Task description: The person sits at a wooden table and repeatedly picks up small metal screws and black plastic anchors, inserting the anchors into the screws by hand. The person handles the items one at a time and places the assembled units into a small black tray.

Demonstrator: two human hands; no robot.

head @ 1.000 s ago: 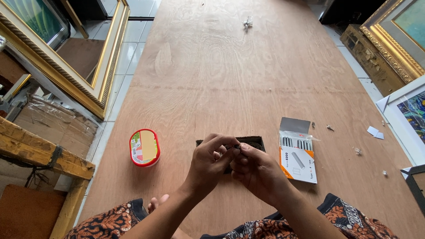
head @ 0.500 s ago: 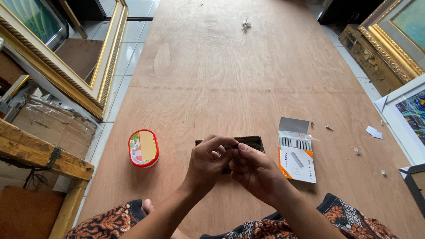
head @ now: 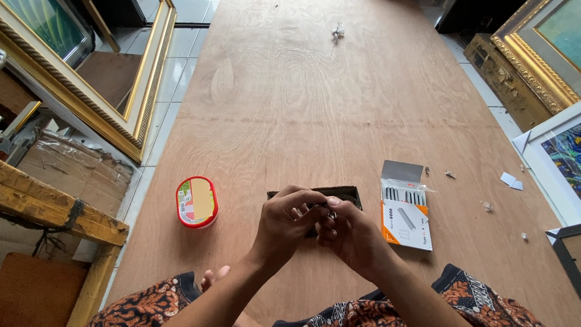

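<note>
Small metal piece [head: 331,214], prob. a ring-type fitting, sits pinched between both hands just above the plywood sheet [head: 290,109], right over a dark shallow tray [head: 351,195]. Left hand [head: 284,223] is curled, thumb + forefinger closing on the piece from the left; right hand [head: 350,233] is cupped under it w/ fingertips pressing in from the other side. Exactly which fingers carry the hold is hard to tell, too small & half hidden. Tray lies directly behind the knuckles, mostly covered by them. Just right of it: an open box of staples [head: 404,209], white/orange, flap up, staple strips showing at the top. Left of the hands, apart from them, an oval tub w/ red rim [head: 196,201]. Further out on the right, small scraps and bits [head: 449,174] scattered on the wood; a crumpled bit [head: 338,31] sits far up the sheet. Gilt picture frames [head: 127,91] lean on both sides off the board. Risk, as I judge it: the piece is tiny and held by fingertips only, so a slip of the pinch could drop it, and it'd bounce off the wood among the loose scraps or roll off the near edge into the lap. A nicked fingertip is also possible if the metal has a sharp end.
</note>
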